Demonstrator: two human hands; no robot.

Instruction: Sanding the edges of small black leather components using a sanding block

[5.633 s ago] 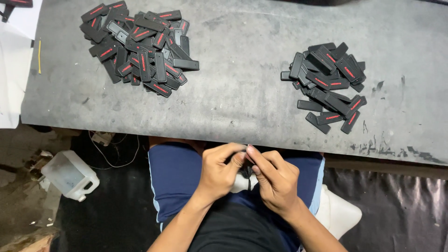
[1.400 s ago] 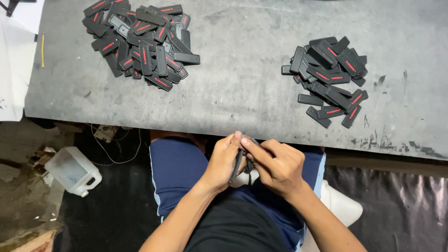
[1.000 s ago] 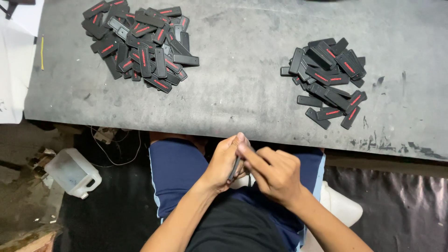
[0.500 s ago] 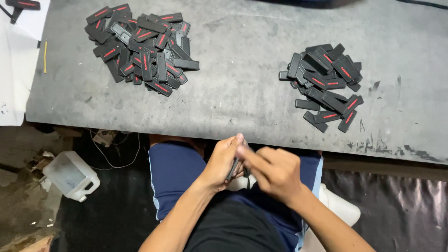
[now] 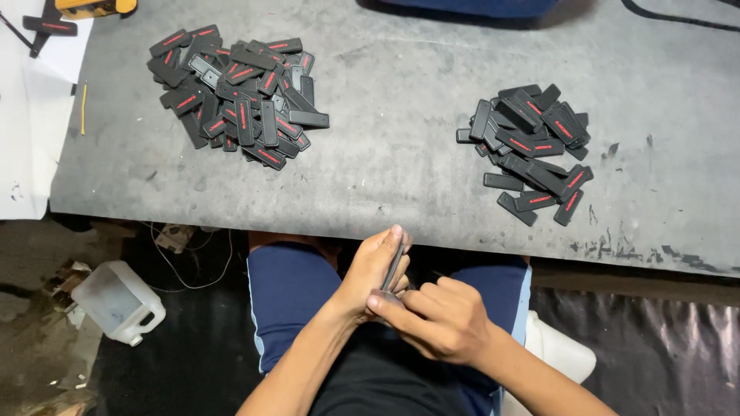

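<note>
- Tags, black and rectangular with a short red mark along each face, lie in two heaps on the grey table point(image 5: 401, 115) beyond your hands: the larger pile point(image 5: 239, 96) up and to the left of them, the smaller pile point(image 5: 532, 150) up and to the right.
- A few tags at the near edge of the right heap lie loose and flat, apart from the rest; the two piles sit well apart from each other.
- Your left hand point(image 5: 374, 270) is closed around one dark tag point(image 5: 395, 266), held on edge with its long side pointing toward the table; the fingers curl behind it and the thumb lies along the front.
- Your right hand point(image 5: 439, 316) is pressed against the left, fingers folded, thumb tip at the lower end of the same tag. Both hands work together over your lap, just short of the table's near edge.
- Left of your hands, on the floor, a translucent plastic jug point(image 5: 116, 300) lies beside some thin cable.
- Far up-left, white paper point(image 5: 35, 115) covers the table's end, with a yellow tool point(image 5: 92, 6) at the top edge.
- Beside your right forearm a white seat point(image 5: 559, 354) shows.
</note>
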